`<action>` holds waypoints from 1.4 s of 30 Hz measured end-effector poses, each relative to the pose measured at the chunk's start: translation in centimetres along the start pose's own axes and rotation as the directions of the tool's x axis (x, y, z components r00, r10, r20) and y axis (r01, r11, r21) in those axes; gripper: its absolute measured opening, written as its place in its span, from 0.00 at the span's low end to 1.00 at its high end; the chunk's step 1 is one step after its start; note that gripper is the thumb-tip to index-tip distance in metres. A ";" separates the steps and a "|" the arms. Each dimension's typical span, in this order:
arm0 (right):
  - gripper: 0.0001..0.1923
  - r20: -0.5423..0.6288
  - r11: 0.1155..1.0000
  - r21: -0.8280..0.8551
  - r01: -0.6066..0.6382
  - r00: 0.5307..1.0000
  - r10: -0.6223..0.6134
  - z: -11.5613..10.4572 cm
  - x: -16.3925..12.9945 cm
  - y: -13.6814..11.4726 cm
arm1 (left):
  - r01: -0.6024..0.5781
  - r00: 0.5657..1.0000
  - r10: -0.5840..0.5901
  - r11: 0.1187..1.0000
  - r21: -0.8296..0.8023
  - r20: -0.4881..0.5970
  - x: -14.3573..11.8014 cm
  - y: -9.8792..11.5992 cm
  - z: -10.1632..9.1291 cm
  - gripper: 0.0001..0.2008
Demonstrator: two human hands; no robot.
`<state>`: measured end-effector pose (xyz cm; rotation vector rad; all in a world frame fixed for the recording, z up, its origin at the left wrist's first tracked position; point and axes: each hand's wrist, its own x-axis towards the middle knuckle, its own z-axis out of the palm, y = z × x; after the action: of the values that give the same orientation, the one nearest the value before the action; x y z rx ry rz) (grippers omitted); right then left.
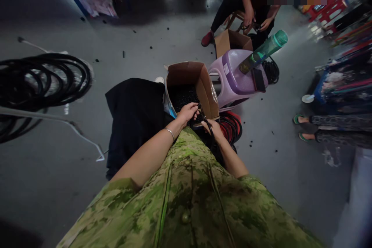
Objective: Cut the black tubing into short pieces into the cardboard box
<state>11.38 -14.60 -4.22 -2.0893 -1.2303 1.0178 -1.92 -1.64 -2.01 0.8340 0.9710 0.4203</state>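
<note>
Over the near edge of an open cardboard box (pixel 207 95), my two hands are close together. A thin black cord or rubber strip (pixel 202 114) runs between them. My left hand (pixel 188 112), with a bracelet at its wrist, has its fingers pinched on the strip's upper end. My right hand (pixel 213 128) is closed around the strip lower down, and the strip trails back over it toward my lap. Many small black pieces (pixel 183 95) cover the bottom of the box. Whether a small tool is between my fingers, I cannot make out.
Right of the box stands a purple stool (pixel 232 73) bearing a green bottle (pixel 266 51) and a dark phone-like object (pixel 258 80). Black coils (pixel 231 126) lie below it; larger black coils (pixel 46 81) are at left. A seated co-worker (pixel 247 4) handles something black beside another box (pixel 223 43).
</note>
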 end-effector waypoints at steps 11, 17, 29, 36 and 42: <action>0.30 0.065 0.999 0.040 -0.007 0.998 0.004 0.1 -0.2 -0.3 | -0.001 1.000 0.001 1.000 0.002 0.012 0.1 -0.3 -0.2 0.07; 0.30 0.060 0.998 0.055 0.010 0.998 -0.013 0.1 0.0 -0.4 | -0.014 1.000 0.013 0.999 0.041 0.018 0.2 -0.5 -0.2 0.07; 0.29 0.061 1.000 0.029 0.010 0.998 -0.012 0.2 0.1 0.2 | -0.009 1.000 0.007 0.998 0.066 0.028 0.2 -0.6 -0.3 0.06; 0.28 0.076 1.000 0.023 0.016 0.997 -0.018 -0.1 0.0 0.3 | -0.004 0.999 0.000 0.996 0.094 0.042 0.2 -0.6 -0.3 0.06; 0.27 0.120 0.999 0.046 0.014 0.993 -0.019 -0.5 0.0 0.0 | 0.005 0.999 -0.010 0.993 0.115 0.043 0.1 -0.5 -0.2 0.07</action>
<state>11.75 -14.66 -3.94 -2.0055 -1.2681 1.1680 -2.09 -1.76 -2.52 0.9390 0.9649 0.3411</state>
